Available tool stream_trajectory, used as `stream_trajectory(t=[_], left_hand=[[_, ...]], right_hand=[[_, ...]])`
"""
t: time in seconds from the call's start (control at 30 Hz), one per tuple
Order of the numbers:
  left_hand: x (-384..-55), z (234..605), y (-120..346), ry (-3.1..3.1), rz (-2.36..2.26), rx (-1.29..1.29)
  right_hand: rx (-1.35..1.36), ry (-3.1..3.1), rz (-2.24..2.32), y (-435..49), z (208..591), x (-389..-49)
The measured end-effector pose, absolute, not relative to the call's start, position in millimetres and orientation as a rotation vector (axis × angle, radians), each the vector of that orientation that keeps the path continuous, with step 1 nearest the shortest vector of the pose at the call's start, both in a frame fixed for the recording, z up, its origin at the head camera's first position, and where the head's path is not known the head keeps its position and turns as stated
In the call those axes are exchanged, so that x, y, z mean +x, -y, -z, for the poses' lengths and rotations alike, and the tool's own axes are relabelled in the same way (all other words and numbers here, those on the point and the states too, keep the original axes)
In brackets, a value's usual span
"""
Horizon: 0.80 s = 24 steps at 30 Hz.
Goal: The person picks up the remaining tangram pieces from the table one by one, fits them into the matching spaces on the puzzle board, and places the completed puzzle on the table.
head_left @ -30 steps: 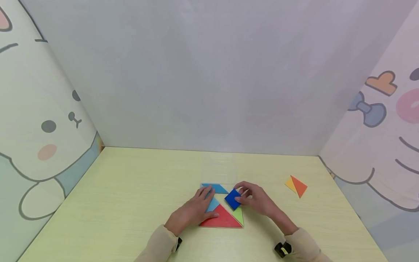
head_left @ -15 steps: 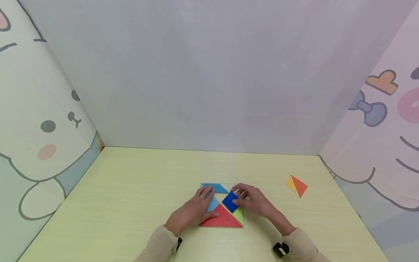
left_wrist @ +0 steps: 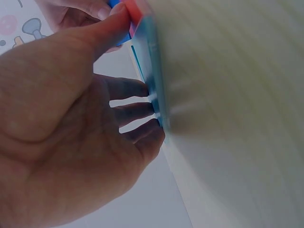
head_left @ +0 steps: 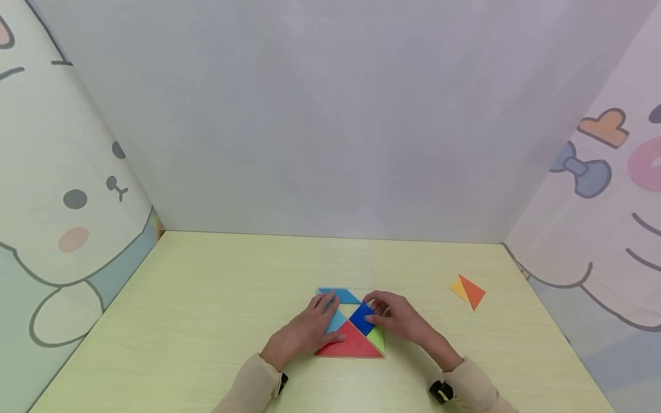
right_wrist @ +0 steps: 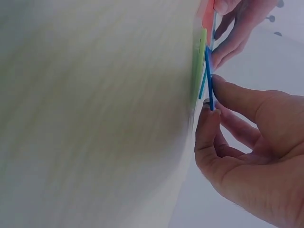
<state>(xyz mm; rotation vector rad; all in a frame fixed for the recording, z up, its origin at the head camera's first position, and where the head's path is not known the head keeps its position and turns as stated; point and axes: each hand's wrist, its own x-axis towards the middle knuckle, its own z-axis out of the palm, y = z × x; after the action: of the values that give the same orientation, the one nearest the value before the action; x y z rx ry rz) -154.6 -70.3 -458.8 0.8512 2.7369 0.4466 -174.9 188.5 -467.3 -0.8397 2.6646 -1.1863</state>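
Observation:
A dark blue square tangram piece (head_left: 360, 319) is pinched by its right side in my right hand (head_left: 401, 316). In the right wrist view the square (right_wrist: 209, 71) looks slightly tilted, thumb on its face and a fingertip at its edge. My left hand (head_left: 303, 331) rests with spread fingers on the tangram's left side, its thumb touching the large red triangle (head_left: 352, 345). A light blue triangle (head_left: 335, 323) is partly hidden under that hand. Along the far side lies a blue parallelogram (head_left: 347, 295); a green triangle (head_left: 377, 339) sits at the near right.
An orange triangle (head_left: 472, 292) and a yellow triangle (head_left: 459, 288) lie together to the right on the pale wooden table (head_left: 227, 275). A grey wall (head_left: 330, 126) stands behind the table, with cartoon-printed panels at both sides.
My right hand has moved slightly left and nearer with the dark blue square, bringing it against the red triangle's slanted side. The left hand has stayed still.

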Motion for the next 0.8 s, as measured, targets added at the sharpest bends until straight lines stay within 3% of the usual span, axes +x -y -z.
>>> stream_trajectory(t=[0.8], left_hand=[[-152.6,456.9,71.7,-2.745,-0.447,0.869]], right_hand=[[-0.855,-2.689,1.138,-188.3,464.4,-170.6]])
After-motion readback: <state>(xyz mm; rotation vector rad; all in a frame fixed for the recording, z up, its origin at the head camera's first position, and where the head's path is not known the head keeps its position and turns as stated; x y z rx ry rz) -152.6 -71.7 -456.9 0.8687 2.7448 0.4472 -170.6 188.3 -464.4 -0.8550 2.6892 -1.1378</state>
